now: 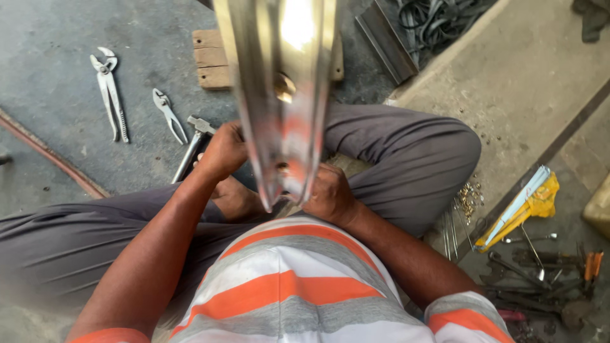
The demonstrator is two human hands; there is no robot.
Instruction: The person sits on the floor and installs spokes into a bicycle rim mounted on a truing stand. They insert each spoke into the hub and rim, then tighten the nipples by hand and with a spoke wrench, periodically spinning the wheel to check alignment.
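Observation:
I sit cross-legged on the floor with a shiny curved metal rim (283,82) standing upright between my knees, its near edge blurred close to the camera. My left hand (222,151) is closed on the rim's left side. My right hand (327,192) grips the rim's lower right side near its bottom. A small brass-coloured nipple (284,87) shows on the rim's inner face. What lies under the rim between my hands is hidden.
Two pliers (109,92) (168,113) and a hammer (190,147) lie on the grey floor at left. A wooden block (213,58) sits behind the rim. At right are loose spokes (452,230), small brass nipples (470,197), a yellow packet (524,209) and several hand tools (540,267).

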